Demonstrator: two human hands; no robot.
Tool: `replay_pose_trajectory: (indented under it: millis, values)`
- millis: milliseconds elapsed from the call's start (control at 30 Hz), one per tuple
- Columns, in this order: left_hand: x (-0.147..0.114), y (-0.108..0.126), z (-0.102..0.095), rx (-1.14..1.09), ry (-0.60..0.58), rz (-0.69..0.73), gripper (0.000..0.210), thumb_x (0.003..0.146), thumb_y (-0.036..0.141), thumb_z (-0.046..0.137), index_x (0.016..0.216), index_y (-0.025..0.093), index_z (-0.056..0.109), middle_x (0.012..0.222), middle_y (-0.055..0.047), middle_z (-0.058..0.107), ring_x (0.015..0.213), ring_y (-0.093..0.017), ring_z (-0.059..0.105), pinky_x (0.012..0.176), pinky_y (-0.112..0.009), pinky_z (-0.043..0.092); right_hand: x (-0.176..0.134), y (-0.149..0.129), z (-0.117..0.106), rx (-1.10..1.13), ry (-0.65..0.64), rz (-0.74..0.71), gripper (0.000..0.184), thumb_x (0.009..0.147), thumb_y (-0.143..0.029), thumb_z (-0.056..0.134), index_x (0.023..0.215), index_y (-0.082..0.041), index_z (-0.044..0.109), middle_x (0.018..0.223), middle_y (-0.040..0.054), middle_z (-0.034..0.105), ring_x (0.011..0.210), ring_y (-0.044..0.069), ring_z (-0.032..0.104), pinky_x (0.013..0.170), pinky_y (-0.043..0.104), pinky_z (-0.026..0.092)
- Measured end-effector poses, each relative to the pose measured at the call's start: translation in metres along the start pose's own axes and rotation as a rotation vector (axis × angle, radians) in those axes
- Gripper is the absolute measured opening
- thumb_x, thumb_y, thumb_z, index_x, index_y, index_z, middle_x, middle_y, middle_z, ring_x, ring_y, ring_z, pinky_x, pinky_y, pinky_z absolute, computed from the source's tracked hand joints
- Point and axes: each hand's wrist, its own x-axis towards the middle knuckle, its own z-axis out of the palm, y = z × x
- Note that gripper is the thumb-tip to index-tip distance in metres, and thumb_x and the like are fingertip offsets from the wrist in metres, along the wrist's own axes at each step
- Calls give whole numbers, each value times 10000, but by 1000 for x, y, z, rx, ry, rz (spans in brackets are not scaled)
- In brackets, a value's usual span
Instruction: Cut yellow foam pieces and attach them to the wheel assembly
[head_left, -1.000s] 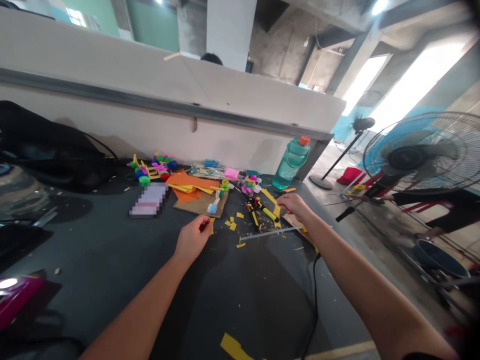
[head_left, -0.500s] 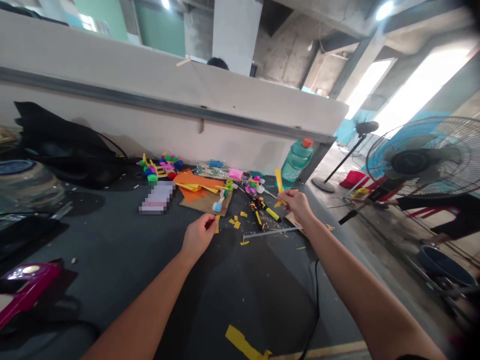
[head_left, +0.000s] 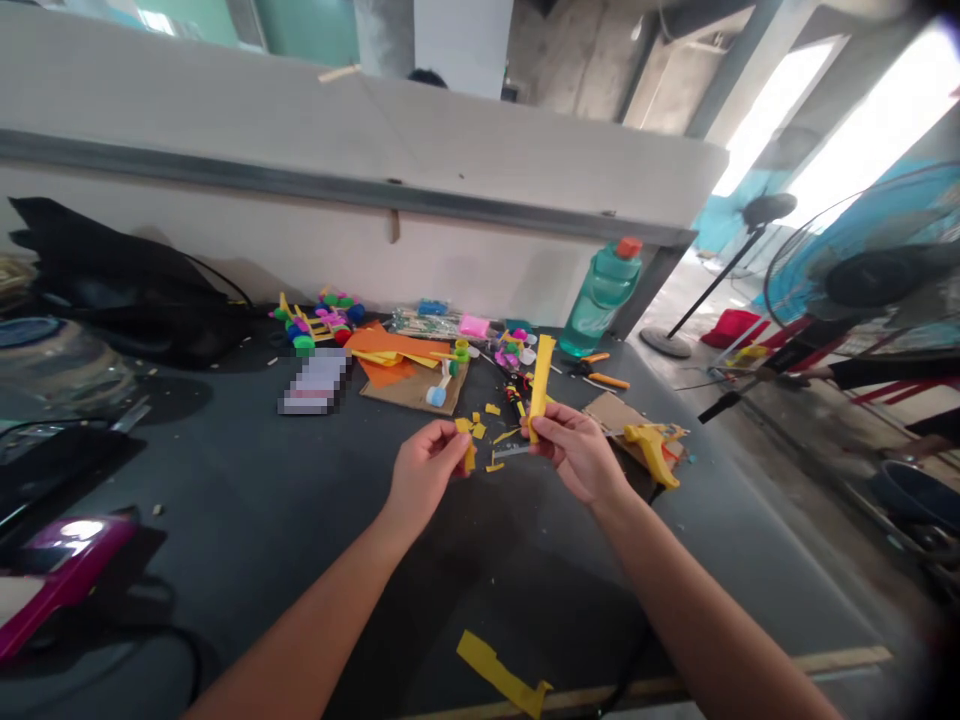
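Note:
Pinched in my right hand (head_left: 577, 450) is a yellow paper strip (head_left: 542, 380), which stands upright above the dark table. My left hand (head_left: 431, 462) is closed on a small yellow paper piece (head_left: 469, 455) that sticks out past the fingertips. The two hands are apart, with several yellow scraps (head_left: 478, 430) lying on the tabletop between and behind them. A grey ruler-like strip (head_left: 512, 452) shows partly beside my right fingers. Another long yellow paper strip (head_left: 501, 675) lies at the near edge of the table.
A green bottle (head_left: 600, 300) stands at the back right. Orange-handled pliers (head_left: 609, 380) and a yellow glue gun (head_left: 652, 455) lie right of my hand. Orange sheets (head_left: 397, 345) rest on cardboard (head_left: 397, 398) behind. A magenta device (head_left: 67, 580) sits at left.
My right hand has moved left and nearer, bringing its yellow strip close to my left hand. My left hand has shifted slightly right. The glue gun and pliers are now uncovered.

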Motion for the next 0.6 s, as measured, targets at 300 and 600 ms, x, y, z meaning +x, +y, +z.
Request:
replay_pose_trajectory:
  millis: [300,600]
  values:
    - [-7,1,13,-92,-78,-162,215,757,355,652,709,150,605,613,12,557,557,-99,524,524,-220,504,-13,18,-2,-8,-7,82,203,642,-272,776,783,-167,676,714,20,686,630,133,631,542,230,549]
    - [-7,5,9,-69,-75,-165,193,757,333,638,705,149,615,605,5,578,549,-107,545,529,-227,493,-19,20,4,-47,-4,114,236,608,-310,801,741,-162,674,649,-10,625,538,91,542,515,214,484]
